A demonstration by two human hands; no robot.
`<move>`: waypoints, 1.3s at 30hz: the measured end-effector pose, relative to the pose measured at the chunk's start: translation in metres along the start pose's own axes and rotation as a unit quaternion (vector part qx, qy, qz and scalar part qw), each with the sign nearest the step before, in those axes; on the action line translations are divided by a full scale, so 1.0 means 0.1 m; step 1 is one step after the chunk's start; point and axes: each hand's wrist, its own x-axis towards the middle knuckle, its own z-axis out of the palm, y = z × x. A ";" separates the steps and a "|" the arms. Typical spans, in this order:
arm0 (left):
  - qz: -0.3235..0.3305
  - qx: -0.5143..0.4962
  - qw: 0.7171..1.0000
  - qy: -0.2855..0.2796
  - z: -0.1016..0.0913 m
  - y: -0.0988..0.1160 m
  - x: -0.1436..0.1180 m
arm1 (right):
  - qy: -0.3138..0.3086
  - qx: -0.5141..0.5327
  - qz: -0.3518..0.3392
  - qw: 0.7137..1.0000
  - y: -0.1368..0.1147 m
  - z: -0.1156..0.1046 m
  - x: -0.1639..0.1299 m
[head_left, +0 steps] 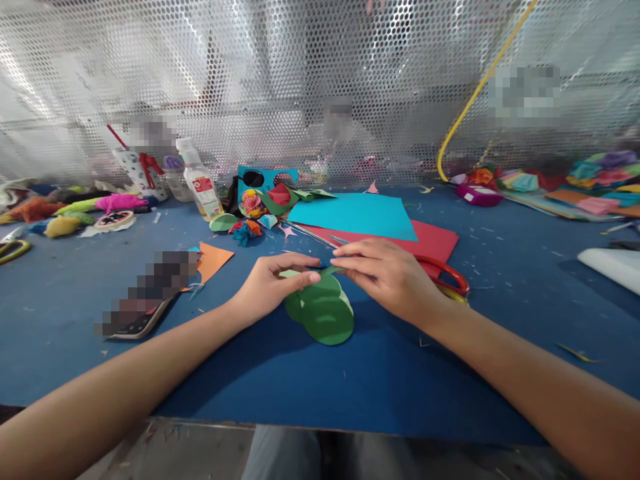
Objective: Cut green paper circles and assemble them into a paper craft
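Several round green paper pieces (327, 320), dark and light green and overlapping, are in front of me at the middle of the table. My left hand (273, 280) pinches the upper part of this green paper between thumb and fingers. With its fingertips closed, my right hand (390, 270) grips a narrow green paper bit at the upper right of the circles; the exact fold there is partly hidden. Just beyond my right hand lie red-handled scissors (453, 275), partly covered by it, on a red sheet of paper (437, 237).
A turquoise sheet (355, 215) overlaps the red one. Behind stand a glue bottle (200, 183) and paper flowers (254, 203). At left lie a phone (145, 320) and orange paper (213, 261). A perforated metal screen (280, 87) rises along the blue table's (240, 387) back edge.
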 end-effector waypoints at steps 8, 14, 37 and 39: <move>-0.083 -0.103 0.990 -0.056 0.00 0.02 0.01 | 0.015 0.040 -0.001 0.999 -0.03 0.01 -0.01; -0.093 -0.130 0.986 -0.047 0.00 -0.01 0.04 | 0.013 0.077 0.023 0.997 -0.05 0.02 0.00; -0.057 0.020 0.998 -0.031 -0.01 0.01 -0.01 | -0.112 0.252 0.232 0.933 -0.14 0.16 -0.04; -0.058 -0.001 0.998 -0.025 -0.01 0.00 0.00 | -0.097 0.260 0.245 0.929 -0.13 0.16 -0.05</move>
